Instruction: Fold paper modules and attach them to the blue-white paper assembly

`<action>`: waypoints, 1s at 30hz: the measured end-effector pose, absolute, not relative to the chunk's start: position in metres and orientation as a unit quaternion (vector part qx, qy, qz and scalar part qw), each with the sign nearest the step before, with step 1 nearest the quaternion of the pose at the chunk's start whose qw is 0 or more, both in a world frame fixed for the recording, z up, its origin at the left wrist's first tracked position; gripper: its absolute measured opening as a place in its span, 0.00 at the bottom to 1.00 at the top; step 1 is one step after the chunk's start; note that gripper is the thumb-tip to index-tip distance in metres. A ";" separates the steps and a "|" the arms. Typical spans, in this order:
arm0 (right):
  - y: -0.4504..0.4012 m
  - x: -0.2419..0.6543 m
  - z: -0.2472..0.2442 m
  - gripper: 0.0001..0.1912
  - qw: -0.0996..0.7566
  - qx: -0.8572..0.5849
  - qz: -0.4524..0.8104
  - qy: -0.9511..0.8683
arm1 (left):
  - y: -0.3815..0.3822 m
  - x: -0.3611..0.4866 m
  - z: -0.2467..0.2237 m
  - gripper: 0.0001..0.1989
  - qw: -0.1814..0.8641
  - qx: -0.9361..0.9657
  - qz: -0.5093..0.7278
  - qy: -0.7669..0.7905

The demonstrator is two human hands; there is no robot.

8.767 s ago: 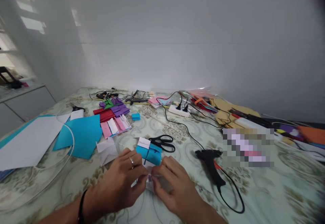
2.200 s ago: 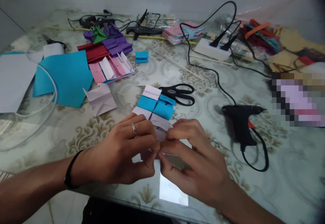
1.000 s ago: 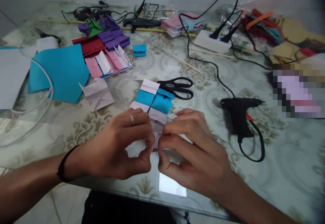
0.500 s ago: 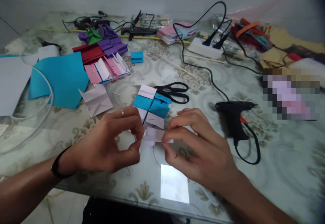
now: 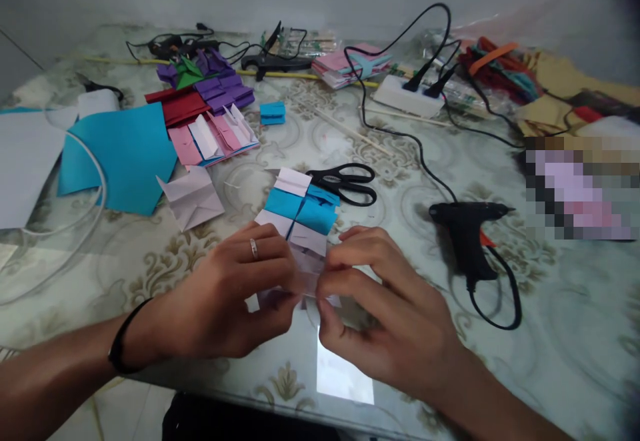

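At the far left a white sheet (image 5: 30, 161) lay on the floral-patterned table (image 5: 560, 294), with a broad blue sheet (image 5: 115, 154) beside it. Farther right came the red folded paper (image 5: 177, 105), the pink and white folded strips (image 5: 187, 149) and, nearer the person, a creased pale square (image 5: 195, 197).

The left hand (image 5: 235, 287), wearing a ring, was nearly closed, its thumb and fingertips pinching the left part of a small pale paper (image 5: 307, 283). That paper was between the two hands, just on the near side of the white-and-blue folded papers (image 5: 317, 214); the fingers hid much of it, so its full shape could not be told. It looked very light and thin, firm along a crease but soft across a single layer, dry rather than slippery, and easy to dent or tear if pulled. The best hold seemed a light pinch at both ends, close to the fold, without squashing the middle.

The right hand (image 5: 390, 301) pinched the paper's other end between thumb and forefinger, its remaining fingers curled loosely.

Beyond the folded papers lay black-handled scissors (image 5: 326, 177), and well to the right a black glue gun (image 5: 466, 227) rested on its side.
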State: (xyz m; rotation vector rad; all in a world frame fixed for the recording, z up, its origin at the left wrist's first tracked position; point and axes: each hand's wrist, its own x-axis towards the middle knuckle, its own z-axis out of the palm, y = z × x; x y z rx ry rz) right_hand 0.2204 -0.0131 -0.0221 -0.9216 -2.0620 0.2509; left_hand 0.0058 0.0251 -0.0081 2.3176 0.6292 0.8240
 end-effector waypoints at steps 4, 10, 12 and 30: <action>-0.011 0.227 -0.019 0.11 0.429 -0.379 0.131 -0.810 | 0.028 0.003 -0.005 0.08 0.305 0.862 0.307 0.264; -0.009 0.234 -0.018 0.14 0.424 -0.418 0.248 -0.764 | 0.031 -0.001 -0.007 0.04 0.410 0.808 0.296 0.303; -0.010 0.232 -0.018 0.15 0.396 -0.435 0.315 -0.745 | 0.031 0.000 -0.008 0.03 0.462 0.782 0.268 0.321; -0.010 0.232 -0.019 0.11 0.394 -0.428 0.471 -0.663 | 0.030 -0.004 -0.011 0.03 0.502 0.730 0.280 0.369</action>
